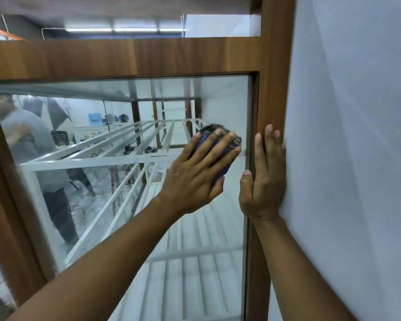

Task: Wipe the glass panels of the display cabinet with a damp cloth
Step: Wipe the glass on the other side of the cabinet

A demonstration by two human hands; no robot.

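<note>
Spreading wide over a bunched dark blue cloth (226, 162), the fingers (208, 144) of the left hand (195, 172) are pressing it flat against the glass panel (125, 126), with the thumb lying along the cloth's lower edge. The cloth is sitting near the panel's right edge, in its upper half. Just beside it, the right hand (264, 181) is resting against the cabinet's brown wooden frame (271, 89), its fingers (267, 144) straight and held close together, pointing up. Both bare forearms are reaching up from the bottom of the view. White slatted shelves (97, 161) are showing behind the glass, and a person in grey (26, 135) is showing at its left side. A pale wall (357, 135) is standing right of the frame.
</note>
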